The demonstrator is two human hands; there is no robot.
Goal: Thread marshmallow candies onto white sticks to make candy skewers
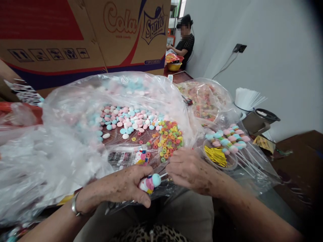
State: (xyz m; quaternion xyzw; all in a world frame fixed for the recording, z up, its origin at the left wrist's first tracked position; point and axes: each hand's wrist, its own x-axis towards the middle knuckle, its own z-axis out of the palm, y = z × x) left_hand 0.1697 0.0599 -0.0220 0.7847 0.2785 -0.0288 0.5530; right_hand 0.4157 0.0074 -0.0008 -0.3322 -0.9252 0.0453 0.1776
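Note:
My left hand (118,185) is closed round a candy skewer (156,180), thumb and fingers on its sides. A printed wrapper with coloured patches covers part of the candies, and a pale blue one shows at the stick end. My right hand (190,169) pinches the white stick (164,174) of that skewer; its fingertips are partly hidden. Just beyond my hands lie a stack of printed clear wrappers (121,156), fruit-coloured ring candies (169,137) and pink, blue and white oval candies (135,122).
A large plastic bag (121,80) surrounds the candies. At right, a bowl (233,165) holds gold twist ties (215,156) beside assembled candy skewers (232,138). Behind are white sticks (248,98), a dark jug (257,122) and a big carton (96,37). Another person (185,42) sits farther back.

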